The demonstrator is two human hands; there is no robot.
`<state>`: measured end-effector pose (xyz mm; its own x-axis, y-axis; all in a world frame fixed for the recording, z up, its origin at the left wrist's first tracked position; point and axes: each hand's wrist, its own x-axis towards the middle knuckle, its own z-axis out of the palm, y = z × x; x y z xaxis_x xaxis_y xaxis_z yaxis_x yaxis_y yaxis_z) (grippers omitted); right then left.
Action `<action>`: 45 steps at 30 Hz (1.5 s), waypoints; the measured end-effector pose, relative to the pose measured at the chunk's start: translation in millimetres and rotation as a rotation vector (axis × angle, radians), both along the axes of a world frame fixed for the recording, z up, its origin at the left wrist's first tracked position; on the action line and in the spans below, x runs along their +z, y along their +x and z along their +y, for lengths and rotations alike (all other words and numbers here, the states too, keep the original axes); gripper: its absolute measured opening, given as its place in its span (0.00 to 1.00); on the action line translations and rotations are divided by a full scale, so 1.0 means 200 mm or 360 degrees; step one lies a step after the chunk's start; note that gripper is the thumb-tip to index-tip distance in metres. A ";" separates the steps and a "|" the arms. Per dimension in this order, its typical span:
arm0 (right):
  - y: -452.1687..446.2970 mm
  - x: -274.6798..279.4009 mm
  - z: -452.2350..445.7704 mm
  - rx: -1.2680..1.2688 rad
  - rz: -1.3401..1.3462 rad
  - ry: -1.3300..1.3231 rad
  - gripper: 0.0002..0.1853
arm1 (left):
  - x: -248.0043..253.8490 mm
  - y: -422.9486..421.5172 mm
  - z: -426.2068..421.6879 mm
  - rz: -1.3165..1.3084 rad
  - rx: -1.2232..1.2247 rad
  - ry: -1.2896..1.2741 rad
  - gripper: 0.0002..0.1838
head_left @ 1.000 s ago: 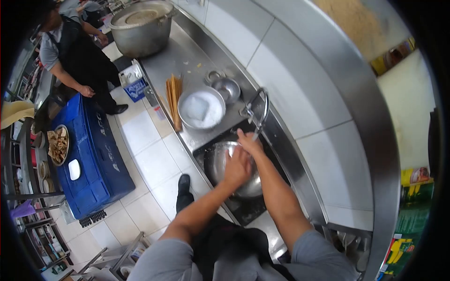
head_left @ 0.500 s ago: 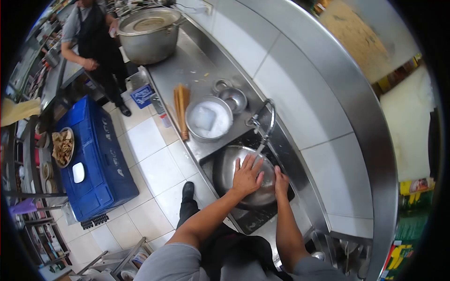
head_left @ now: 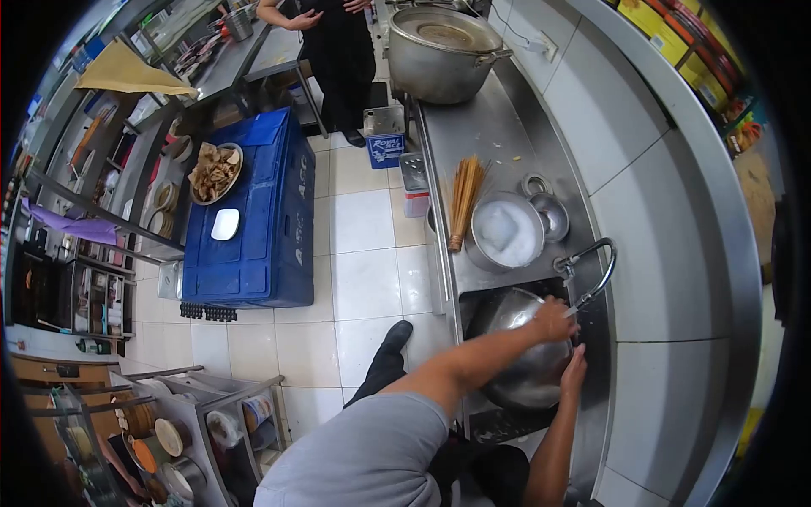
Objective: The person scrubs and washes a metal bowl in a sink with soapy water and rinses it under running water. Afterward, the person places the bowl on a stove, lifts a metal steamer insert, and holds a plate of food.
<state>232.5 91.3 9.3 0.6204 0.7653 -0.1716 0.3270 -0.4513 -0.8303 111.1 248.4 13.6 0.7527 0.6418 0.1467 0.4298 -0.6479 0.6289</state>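
A large shiny metal bowl (head_left: pixel 515 325) sits tilted in the dark sink basin (head_left: pixel 490 427). Over its surface, beneath the tap (head_left: pixel 598 283), lies my left hand (head_left: pixel 553 321); its fingers are partly bent, with small gaps between them. Water from the spout runs down beside that hand. My right hand (head_left: pixel 573 372) grips the bowl at its right edge, with the fingers pointing up; part of the grip is hidden. Just behind the sink stands a metal pot of white suds (head_left: pixel 507 230), with a small metal bowl (head_left: pixel 551 215) to its right.
A bamboo brush (head_left: pixel 465 203) lies left of the suds pot. Farther back is a big lidded pot (head_left: pixel 443 59). Left of the aisle, a blue chest (head_left: pixel 253 253) bears a bowl of food (head_left: pixel 215 173) and a white dish (head_left: pixel 225 224). Another person (head_left: pixel 338 59) stands behind.
My view has swung left, so the sink appears farther right. My left hand has gone from spread flat on the bowl to more bent by the spout. The right hand stays at the edge.
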 end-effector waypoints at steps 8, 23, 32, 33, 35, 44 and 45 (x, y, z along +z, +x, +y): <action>0.04 -0.02 0.13 -0.0103 -0.0367 -0.0431 0.42 | -0.04 -0.48 -0.35 -0.0382 0.0621 0.0179 0.24; -0.05 -0.03 0.02 -0.0441 -0.0433 -0.0393 0.40 | -0.13 -0.50 -0.47 -0.0300 0.0263 0.0099 0.29; -0.07 -0.07 0.02 -0.0661 -0.0361 -0.0313 0.39 | -0.02 -0.14 -0.44 -0.0182 0.0320 0.0191 0.29; -0.05 -0.08 0.03 -0.0657 -0.0356 -0.0327 0.39 | -0.03 -0.18 -0.61 -0.0313 0.0211 0.0286 0.29; 0.00 -0.14 0.02 -0.0718 -0.0261 -0.0285 0.39 | -0.06 -0.35 -0.86 -0.0286 -0.0120 0.0282 0.28; -0.09 -0.18 -0.21 -0.0715 0.0114 0.0089 0.38 | -0.21 -0.43 0.05 -0.0692 -0.0010 -0.0148 0.28; -0.08 -0.21 -0.25 -0.0716 0.0114 0.0080 0.38 | -0.27 -0.40 0.14 -0.0496 -0.0046 -0.0211 0.28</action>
